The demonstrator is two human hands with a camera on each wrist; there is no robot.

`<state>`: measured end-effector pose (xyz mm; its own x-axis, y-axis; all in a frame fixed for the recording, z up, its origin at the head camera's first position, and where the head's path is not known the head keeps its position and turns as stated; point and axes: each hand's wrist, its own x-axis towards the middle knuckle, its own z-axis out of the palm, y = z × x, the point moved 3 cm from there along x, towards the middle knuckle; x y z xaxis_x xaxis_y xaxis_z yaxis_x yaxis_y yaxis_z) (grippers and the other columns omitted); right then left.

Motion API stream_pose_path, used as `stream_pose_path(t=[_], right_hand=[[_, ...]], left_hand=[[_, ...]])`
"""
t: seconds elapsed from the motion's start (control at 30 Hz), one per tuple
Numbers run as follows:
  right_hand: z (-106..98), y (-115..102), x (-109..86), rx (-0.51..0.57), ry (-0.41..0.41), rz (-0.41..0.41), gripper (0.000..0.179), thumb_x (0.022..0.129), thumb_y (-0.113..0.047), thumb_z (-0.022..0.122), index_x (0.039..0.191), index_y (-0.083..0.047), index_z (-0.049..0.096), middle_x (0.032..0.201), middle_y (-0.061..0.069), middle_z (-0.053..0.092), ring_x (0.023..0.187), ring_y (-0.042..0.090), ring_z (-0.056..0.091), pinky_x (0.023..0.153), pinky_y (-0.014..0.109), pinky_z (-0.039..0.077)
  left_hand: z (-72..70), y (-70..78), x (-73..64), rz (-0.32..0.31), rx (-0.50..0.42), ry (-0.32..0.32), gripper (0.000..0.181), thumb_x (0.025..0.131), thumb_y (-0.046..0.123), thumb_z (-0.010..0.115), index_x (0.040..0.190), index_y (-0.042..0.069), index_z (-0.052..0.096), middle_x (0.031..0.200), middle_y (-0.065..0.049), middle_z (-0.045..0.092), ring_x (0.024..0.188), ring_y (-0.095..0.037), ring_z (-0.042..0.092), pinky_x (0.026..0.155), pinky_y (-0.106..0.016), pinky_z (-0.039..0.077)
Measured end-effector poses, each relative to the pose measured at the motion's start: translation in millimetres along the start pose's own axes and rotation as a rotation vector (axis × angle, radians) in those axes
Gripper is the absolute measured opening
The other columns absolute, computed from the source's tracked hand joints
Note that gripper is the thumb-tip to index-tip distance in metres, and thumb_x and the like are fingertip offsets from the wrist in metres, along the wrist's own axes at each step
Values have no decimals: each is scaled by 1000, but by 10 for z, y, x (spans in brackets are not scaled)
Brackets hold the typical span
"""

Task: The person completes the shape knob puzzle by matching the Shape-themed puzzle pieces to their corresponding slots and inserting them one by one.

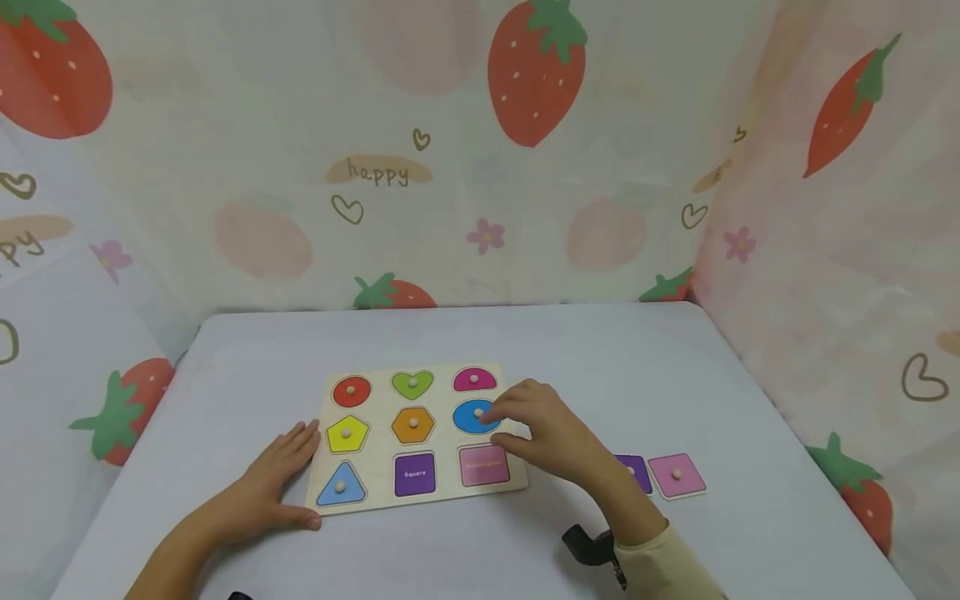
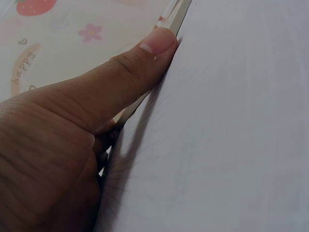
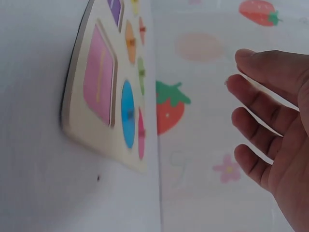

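A wooden shape puzzle board (image 1: 375, 400) lies on the white table. Along its left edge rests my left hand (image 1: 262, 483), fingers straight and thumb at the near corner; the left wrist view has the thumb (image 2: 140, 63) against the board's side. My right hand (image 1: 543, 429) hovers over the right side, near the blue oval (image 1: 468, 423), its fingers loosely bent with nothing between them. The square slot (image 1: 415, 475) and the rectangle slot (image 1: 480, 475) hold no pieces. Right of the board lie a pink knobbed piece (image 1: 686, 482) and a purple one (image 1: 639, 477), partly hidden by the forearm.
Knobbed pieces sit in the other slots, among them a red oval (image 1: 351, 398), a green heart (image 1: 405, 390), an orange hexagon (image 1: 405, 433) and a light blue triangle (image 1: 333, 493). Strawberry-print cloth (image 1: 450, 225) walls the table's back and sides.
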<state>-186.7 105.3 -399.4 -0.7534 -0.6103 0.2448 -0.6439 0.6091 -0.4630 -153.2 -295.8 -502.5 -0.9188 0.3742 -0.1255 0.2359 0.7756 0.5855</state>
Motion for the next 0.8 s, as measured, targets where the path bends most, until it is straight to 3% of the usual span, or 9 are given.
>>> stream_pose_path(t=[0.1,0.3,0.5,0.57,0.7,0.8], right_hand=[[-67,113,-127,-7,43,10,25,88,-18,83,111,-24,77,110,-11,72,117,15,58,101,44,49],[-197,331,-398,-38,116,42,26,86,-18,85,109,-26,77,107,-15,70,113,10,57,98,41,50],[-341,500,-643,-63,189,-7,29,83,-13,86,108,-22,77,108,-11,71,112,15,59,96,43,46],[-383,561,-724,-67,193,4,29,83,-12,85,109,-21,77,109,-11,71,112,15,58,97,43,45],[-449,691,-882,-74,179,62,31,82,-11,85,110,-23,76,111,-12,70,113,14,57,96,44,45],[-462,786,-994,-82,169,114,33,81,-8,86,109,-24,76,112,-13,70,113,14,57,95,46,46]], left_hand=[[-7,15,5,0,-4,-2,127,67,66,85,162,6,27,172,-13,17,158,-41,4,129,-40,-6],[-6,7,-2,6,4,0,127,67,67,84,162,6,27,171,-13,17,158,-41,5,121,-19,-14],[-5,-9,-24,26,14,7,126,68,67,84,162,4,27,171,-15,18,157,-42,6,114,-9,-16],[-7,-1,-28,20,14,5,127,67,67,84,162,5,26,171,-14,18,158,-41,6,116,-11,-15],[-13,20,-9,9,5,-3,126,68,66,84,163,7,25,172,-13,16,158,-41,5,128,-36,-8],[-2,6,3,-9,2,-12,127,67,66,85,163,8,24,172,-11,15,159,-39,4,129,-42,-6]])
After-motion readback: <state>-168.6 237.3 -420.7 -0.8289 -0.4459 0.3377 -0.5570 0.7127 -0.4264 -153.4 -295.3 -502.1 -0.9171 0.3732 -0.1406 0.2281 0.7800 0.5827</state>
